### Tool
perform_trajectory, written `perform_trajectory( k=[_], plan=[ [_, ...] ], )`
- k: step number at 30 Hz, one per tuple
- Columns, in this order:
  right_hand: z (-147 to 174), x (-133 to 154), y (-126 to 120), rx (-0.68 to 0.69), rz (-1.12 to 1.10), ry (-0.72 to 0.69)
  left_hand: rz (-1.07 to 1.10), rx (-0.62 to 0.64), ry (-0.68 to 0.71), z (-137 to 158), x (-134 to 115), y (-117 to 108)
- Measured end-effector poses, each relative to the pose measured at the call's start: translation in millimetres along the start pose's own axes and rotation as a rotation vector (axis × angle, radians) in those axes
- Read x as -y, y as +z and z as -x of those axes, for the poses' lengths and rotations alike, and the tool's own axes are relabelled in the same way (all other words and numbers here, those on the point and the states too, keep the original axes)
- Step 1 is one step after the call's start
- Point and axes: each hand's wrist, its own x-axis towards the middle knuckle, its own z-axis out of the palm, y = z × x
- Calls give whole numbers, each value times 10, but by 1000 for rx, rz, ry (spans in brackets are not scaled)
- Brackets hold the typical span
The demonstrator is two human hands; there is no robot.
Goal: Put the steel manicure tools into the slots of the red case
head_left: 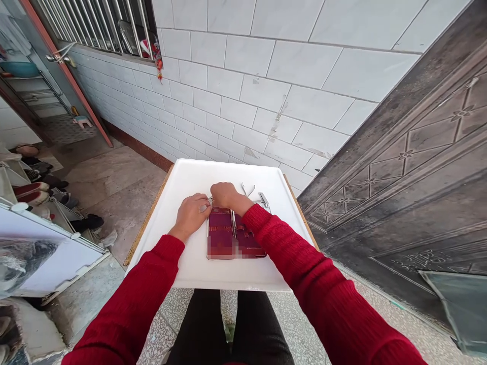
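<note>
An open dark red case (233,237) lies on a white tabletop (198,274) in front of me. My left hand (192,213) rests at the case's upper left corner, fingers curled on a small metal piece (205,207). My right hand (225,194) is closed just above the case's top edge, touching the same spot. Small metal tools (249,190) and a metal clipper (264,199) lie on the table just beyond my right hand. What the fingers pinch is mostly hidden.
A white tiled wall (266,76) stands behind the table. A dark metal door (411,167) is to the right. Shoes on a rack (34,190) and a white board (49,253) sit at the left. A barred window (102,25) is at upper left.
</note>
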Motion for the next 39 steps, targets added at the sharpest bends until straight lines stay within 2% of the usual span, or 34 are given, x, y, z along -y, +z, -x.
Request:
perform_trajectory(
  k=[7, 10, 13, 18, 25, 30, 34, 39],
  plan=[
    [144, -227, 44, -115, -240, 133, -37, -11, -17, -33, 1, -30],
    [194, -269, 68, -158, -264, 124, -38, 18, -34, -40, -21, -52],
    [216, -270, 68, -194, -257, 55, -39, 38, -49, -37, -35, -55],
    [184, -180, 32, -105, -119, -70, -50, 16, -51, -36, -4, -24],
    [89, -2, -50, -27, -6, -90, -54, -5, -25, -24, 21, 4],
    [-31, -25, -75, 57, -17, -80, -41, 6, -25, -21, 4, -5],
    [-15, -206, -20, -25, -159, 42, -18, 14, -41, -17, -9, -16],
    [211, -392, 131, -239, -607, 149, -2, 16, -42, -15, -27, -3]
  ],
)
